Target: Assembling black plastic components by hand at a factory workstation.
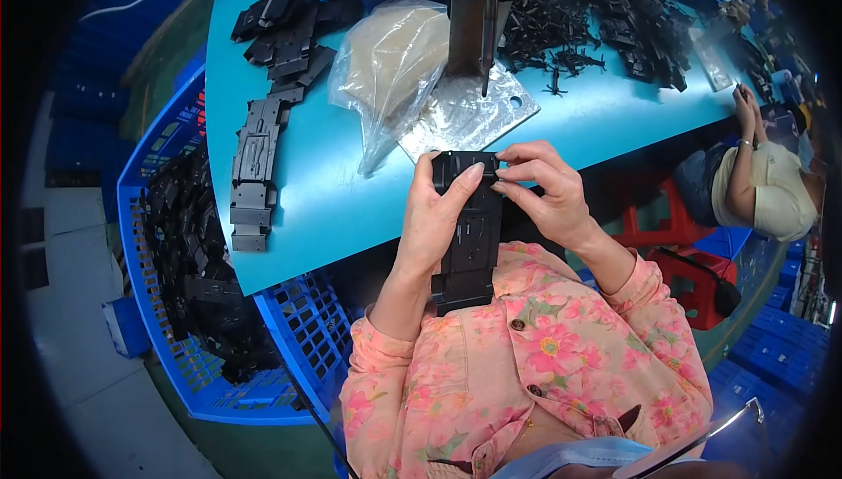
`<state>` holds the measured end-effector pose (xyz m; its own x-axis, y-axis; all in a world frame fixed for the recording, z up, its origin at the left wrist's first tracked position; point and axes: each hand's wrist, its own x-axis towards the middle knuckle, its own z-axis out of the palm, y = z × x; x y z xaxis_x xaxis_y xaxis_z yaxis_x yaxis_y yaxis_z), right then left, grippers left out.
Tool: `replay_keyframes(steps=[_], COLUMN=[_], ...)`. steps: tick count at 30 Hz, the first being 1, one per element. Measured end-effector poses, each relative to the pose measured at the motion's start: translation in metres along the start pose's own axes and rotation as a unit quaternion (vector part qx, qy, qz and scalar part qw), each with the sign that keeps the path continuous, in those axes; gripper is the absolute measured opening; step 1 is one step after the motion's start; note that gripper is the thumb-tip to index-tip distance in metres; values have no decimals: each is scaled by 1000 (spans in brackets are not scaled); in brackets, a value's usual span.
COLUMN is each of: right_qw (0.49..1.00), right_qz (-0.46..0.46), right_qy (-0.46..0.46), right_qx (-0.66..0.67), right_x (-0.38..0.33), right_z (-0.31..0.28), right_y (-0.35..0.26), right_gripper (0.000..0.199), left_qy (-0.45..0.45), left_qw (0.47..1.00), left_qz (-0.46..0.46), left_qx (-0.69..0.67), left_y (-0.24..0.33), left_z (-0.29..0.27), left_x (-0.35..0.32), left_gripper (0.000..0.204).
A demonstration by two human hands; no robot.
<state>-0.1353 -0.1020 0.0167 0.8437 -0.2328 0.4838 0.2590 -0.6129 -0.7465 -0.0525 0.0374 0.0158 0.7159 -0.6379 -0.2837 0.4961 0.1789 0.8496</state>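
A long black molded plastic part (472, 242) is held upright in front of my chest, just off the table's near edge. My left hand (436, 216) grips it by its upper left side, the thumb lying across its face. At the upper right edge of the part, my right hand (553, 194) has its fingers closed in a pinch; whatever is between the fingertips is too small to make out. Just beyond my hands, a shiny metal plate (469, 119) lies under a machine's pointed metal rod (488, 49).
Similar black parts (254, 150) form a row on the turquoise table (329, 207). A clear plastic bag (386, 58) sits left of the plate, small branched black pieces (548, 32) right of it. A blue crate (162, 321) of black parts stands lower left. Another person (763, 181) sits at right.
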Motion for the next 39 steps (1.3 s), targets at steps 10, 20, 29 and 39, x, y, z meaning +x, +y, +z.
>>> replay_keyframes(steps=[10,20,29,39], right_qw=[1000,999,995,995], right_qz=[-12,-28,-70,74], right_qy=[-11,-20,-4,-48], right_qx=[2,-14,-76,52], right_x=[-3,-2,1,-9], right_z=[-2,-3,4,9], right_y=[3,3,-10,-12], right_gripper=[19,16,30,42], left_qy=[-9,-20,27,47], left_qw=[1000,996,990,936], left_qz=[22,57,104,183], left_qx=[6,72,89,299], left_y=[-2,0,9,10], left_z=[0,-1,-9,6], left_x=[0,-5,1,-2], left_gripper=[32,31,32,43])
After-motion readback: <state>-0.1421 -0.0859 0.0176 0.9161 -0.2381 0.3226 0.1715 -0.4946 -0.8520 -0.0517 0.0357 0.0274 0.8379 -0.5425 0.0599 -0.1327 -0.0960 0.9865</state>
